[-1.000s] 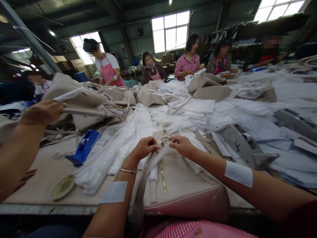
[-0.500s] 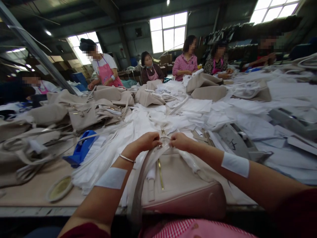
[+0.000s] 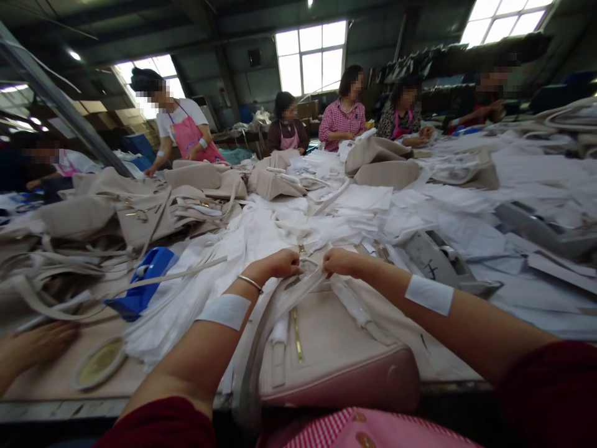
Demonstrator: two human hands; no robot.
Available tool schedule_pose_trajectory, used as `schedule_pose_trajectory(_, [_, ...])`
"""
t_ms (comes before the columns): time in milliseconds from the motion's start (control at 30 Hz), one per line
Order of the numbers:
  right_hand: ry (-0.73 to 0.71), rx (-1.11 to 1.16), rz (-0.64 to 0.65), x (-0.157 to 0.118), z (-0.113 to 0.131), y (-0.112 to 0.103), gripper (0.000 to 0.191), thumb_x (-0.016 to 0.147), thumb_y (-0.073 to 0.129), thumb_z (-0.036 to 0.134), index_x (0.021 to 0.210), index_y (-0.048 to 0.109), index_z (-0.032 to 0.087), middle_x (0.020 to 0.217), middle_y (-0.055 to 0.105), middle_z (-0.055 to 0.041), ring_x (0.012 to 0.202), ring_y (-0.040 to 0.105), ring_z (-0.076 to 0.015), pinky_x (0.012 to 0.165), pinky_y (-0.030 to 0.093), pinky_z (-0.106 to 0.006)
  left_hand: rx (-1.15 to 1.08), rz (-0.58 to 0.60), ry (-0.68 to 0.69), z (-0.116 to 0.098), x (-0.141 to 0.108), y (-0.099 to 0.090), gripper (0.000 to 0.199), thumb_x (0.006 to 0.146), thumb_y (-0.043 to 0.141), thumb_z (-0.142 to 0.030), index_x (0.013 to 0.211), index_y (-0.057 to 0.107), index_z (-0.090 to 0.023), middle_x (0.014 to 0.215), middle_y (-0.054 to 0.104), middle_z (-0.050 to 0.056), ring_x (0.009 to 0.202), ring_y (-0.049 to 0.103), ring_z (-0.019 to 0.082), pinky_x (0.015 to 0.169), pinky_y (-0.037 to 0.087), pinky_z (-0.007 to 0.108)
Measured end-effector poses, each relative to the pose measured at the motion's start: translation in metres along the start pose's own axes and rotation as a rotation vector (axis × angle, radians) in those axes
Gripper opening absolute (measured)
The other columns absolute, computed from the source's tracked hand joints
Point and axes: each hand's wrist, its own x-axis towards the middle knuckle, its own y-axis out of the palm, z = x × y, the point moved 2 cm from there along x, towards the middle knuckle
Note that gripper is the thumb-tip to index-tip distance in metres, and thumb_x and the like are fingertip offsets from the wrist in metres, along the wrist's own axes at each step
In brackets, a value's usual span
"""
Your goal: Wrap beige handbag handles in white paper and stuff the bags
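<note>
I am bringing both hands together over the top of a beige leather handbag with a reddish-pink lower side (image 3: 336, 348), which is lying at the table's near edge, right in front of me. My right hand (image 3: 330, 264) is pinching a long pale strap in a cloudy wrapping (image 3: 275, 311) near its upper end. My left hand (image 3: 295, 264) is holding its fingertips pinched together just beside that strap; I cannot tell what is between them. The strap is curving down along the bag's left side and hanging over the table's edge.

A narrow gold-coloured strip (image 3: 297, 336) is running down the bag's front. Layered white sheets (image 3: 200, 267) are spreading to the left of the bag, with a blue plastic tape dispenser (image 3: 140, 283) standing beside them. A round shallow dish with a yellowish middle (image 3: 99, 363) is sitting nearer to me, and a co-worker's hand (image 3: 46, 342) is reaching in near it. A grey dispenser (image 3: 438, 261) is standing right of the bag, while more beige bags (image 3: 140, 211) are lying heaped at the far left.
</note>
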Motion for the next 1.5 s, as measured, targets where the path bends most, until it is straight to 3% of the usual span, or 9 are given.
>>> schedule_pose_trajectory(300, [-0.006,-0.122,0.071,0.016,-0.007,0.014,0.012,0.072,0.062,0.008,0.064,0.069,0.014,0.061,0.071,-0.0077,0.062,0.065,-0.0174,0.058,0.046,-0.024,0.117,0.049,0.031,-0.007,0.011,0.018,0.007,0.069,0.065,-0.024,0.071,0.07,-0.019,0.067,0.065,0.002,0.058,0.049,0.014,0.054,0.032,0.025])
schedule_pose_trajectory(500, [0.045,-0.315,0.053,0.023,-0.018,0.024,0.02,0.088,0.064,0.031,0.088,0.067,0.012,0.091,0.071,-0.0065,0.086,0.066,-0.0182,0.079,0.052,-0.035,0.104,0.01,-0.037,-0.002,0.02,0.026,0.015,0.062,0.075,-0.032,0.069,0.071,-0.019,0.068,0.067,0.002,0.063,0.055,0.018,0.059,0.037,0.026])
schedule_pose_trajectory(700, [0.02,-0.414,-0.047,0.016,-0.027,0.034,0.017,0.083,0.057,0.013,0.094,0.069,0.009,0.104,0.069,-0.0203,0.097,0.066,-0.0285,0.08,0.049,-0.036,-0.06,-0.145,-0.175,0.005,0.019,0.036,0.007,0.064,0.074,-0.026,0.068,0.072,-0.02,0.078,0.07,0.005,0.08,0.062,0.022,0.071,0.043,0.028])
schedule_pose_trajectory(833, [-0.056,-0.414,-0.146,0.003,-0.022,0.022,0.025,0.085,0.047,0.014,0.096,0.068,0.008,0.102,0.068,-0.0206,0.096,0.065,-0.0292,0.081,0.048,-0.038,-0.281,-0.295,-0.305,0.017,-0.001,0.038,0.02,0.077,0.068,-0.037,0.082,0.073,-0.018,0.083,0.071,0.005,0.08,0.062,0.019,0.073,0.045,0.027])
schedule_pose_trajectory(900, [-0.19,-0.39,-0.207,-0.008,-0.008,0.013,0.029,0.084,0.047,0.015,0.107,0.064,0.011,0.113,0.065,-0.0178,0.103,0.061,-0.0265,0.088,0.046,-0.037,-0.425,-0.344,-0.384,0.022,-0.01,0.042,0.03,0.087,0.058,-0.042,0.087,0.07,-0.014,0.08,0.069,0.006,0.073,0.062,0.017,0.069,0.047,0.028])
schedule_pose_trajectory(1067, [-0.908,-0.334,-0.132,-0.034,0.047,0.023,0.062,0.067,0.058,0.009,0.129,0.054,0.02,0.133,0.057,-0.0105,0.123,0.05,-0.0272,0.105,0.034,-0.043,-0.797,-0.379,-0.509,0.028,-0.018,0.047,0.035,0.094,0.052,-0.045,0.093,0.064,-0.013,0.083,0.066,0.003,0.069,0.063,0.013,0.066,0.053,0.03])
schedule_pose_trajectory(1200, [-1.018,-0.436,0.014,-0.019,0.07,0.052,0.062,0.069,0.056,0.005,0.129,0.054,0.018,0.133,0.057,-0.013,0.123,0.051,-0.0269,0.099,0.039,-0.041,-1.028,-0.446,-0.541,0.029,-0.023,0.036,0.048,0.093,0.045,-0.056,0.078,0.06,-0.012,0.075,0.066,0.009,0.069,0.065,0.016,0.066,0.054,0.029])
schedule_pose_trajectory(1367, [-0.847,-0.451,0.089,0.012,0.066,0.069,0.037,0.071,0.057,0.004,0.104,0.068,0.016,0.099,0.07,-0.0137,0.096,0.064,-0.0274,0.088,0.045,-0.038,-1.153,-0.523,-0.536,0.029,-0.069,0.027,0.047,0.088,0.048,-0.062,0.087,0.055,-0.015,0.089,0.064,0.009,0.084,0.065,0.017,0.069,0.053,0.028])
schedule_pose_trajectory(1500, [-0.756,-0.219,0.027,0.023,0.056,0.063,0.04,0.066,0.057,0.001,0.099,0.071,0.016,0.099,0.071,-0.0116,0.097,0.064,-0.0253,0.089,0.045,-0.033,-1.144,-0.423,-0.53,0.018,-0.134,0.037,0.046,0.076,0.068,-0.057,0.091,0.061,-0.014,0.09,0.064,0.007,0.079,0.063,0.017,0.065,0.051,0.028])
